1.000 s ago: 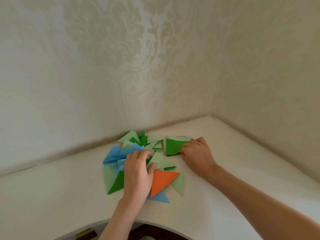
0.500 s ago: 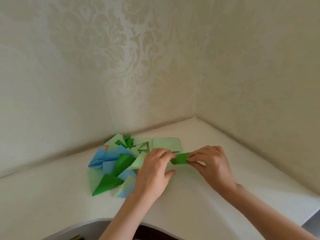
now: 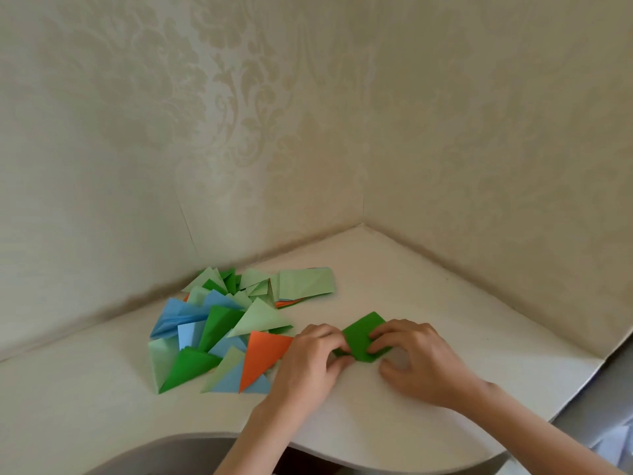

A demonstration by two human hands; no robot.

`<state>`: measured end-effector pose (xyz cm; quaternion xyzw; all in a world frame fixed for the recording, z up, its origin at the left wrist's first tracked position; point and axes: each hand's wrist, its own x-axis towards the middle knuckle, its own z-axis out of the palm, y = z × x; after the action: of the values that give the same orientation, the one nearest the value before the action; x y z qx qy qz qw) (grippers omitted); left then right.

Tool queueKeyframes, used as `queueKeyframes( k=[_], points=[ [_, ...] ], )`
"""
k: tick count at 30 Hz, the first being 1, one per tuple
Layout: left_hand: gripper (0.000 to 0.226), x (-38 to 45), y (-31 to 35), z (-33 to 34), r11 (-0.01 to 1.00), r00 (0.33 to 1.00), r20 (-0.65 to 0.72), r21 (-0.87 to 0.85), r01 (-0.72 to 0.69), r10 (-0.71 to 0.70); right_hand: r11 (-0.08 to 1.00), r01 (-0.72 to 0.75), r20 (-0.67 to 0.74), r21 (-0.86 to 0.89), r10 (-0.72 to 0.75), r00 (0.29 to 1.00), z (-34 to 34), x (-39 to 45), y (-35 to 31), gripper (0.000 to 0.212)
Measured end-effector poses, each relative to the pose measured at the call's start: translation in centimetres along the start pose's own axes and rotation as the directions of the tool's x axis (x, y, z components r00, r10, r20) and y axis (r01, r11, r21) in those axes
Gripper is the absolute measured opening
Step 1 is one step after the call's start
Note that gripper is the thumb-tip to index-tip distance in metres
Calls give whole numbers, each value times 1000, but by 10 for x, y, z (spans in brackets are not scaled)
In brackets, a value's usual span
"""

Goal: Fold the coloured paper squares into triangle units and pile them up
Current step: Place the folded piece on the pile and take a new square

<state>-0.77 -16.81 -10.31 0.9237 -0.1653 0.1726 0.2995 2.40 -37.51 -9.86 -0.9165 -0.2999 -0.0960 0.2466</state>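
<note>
Both hands work on one dark green paper (image 3: 362,339) lying on the desk (image 3: 394,269), forward of the curved front edge and right of the pile. The paper is tilted like a diamond, one corner pointing toward the back corner of the desk.

Left hand (image 3: 310,363): fingers curled, thumb and fingertips pinching the paper's left corner, where a narrow flap of green shows under the fingers. Heel of the hand lies on the desk, touching the orange triangle (image 3: 262,358).

Right hand (image 3: 416,359): fingers bent, their tips pressing down on the right part of the paper; thumb tucked below on the bare desk. Whether the thumb touches the paper, cannot tell.

Pile of folded triangles (image 3: 212,334) spreads left of the hands, toward the left wall: light green, dark green, blue, orange, overlapping loosely, not stacked neat. A large light green triangle (image 3: 260,320) lies on top near the middle; a dark green triangle (image 3: 186,370) and a blue one (image 3: 236,382) sit at the near side.

Stack of unfolded squares (image 3: 305,284) sits behind the pile, close to the back wall, light green sheet on top, orange edges showing below. It is apart from the green paper in hand.

Patterned wallpaper (image 3: 239,114) covers both walls meeting at the desk's back corner.
</note>
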Motion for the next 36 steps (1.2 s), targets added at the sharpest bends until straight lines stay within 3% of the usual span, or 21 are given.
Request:
queueKeyframes(
  k=[5, 12, 19, 25, 33, 36],
  points=[
    [12, 3, 1, 9, 997, 995, -69, -24, 70, -72, 991, -112, -26, 72, 114, 993, 8, 7, -7, 38],
    [14, 8, 1, 15, 987, 982, -103, -56, 151, -156, 956, -234, -33, 175, 243, 969, 13, 11, -12, 21],
    [11, 13, -6, 7, 955, 974, 20, -197, 223, -224, 940, -300, 72, 160, 292, 954, 7, 16, -14, 26],
    [15, 11, -8, 0, 951, 973, 68, -207, 230, -220, 941, -302, 155, 154, 278, 948, 0, 13, -13, 20],
    [45, 8, -6, -15, 972, 956, 256, -145, 185, -143, 935, -351, 80, 55, 347, 935, 9, 19, -32, 14],
    [51, 4, -6, -20, 988, 967, 240, -102, 112, -84, 951, -310, 103, 25, 306, 947, 11, 22, -35, 16]
  ],
)
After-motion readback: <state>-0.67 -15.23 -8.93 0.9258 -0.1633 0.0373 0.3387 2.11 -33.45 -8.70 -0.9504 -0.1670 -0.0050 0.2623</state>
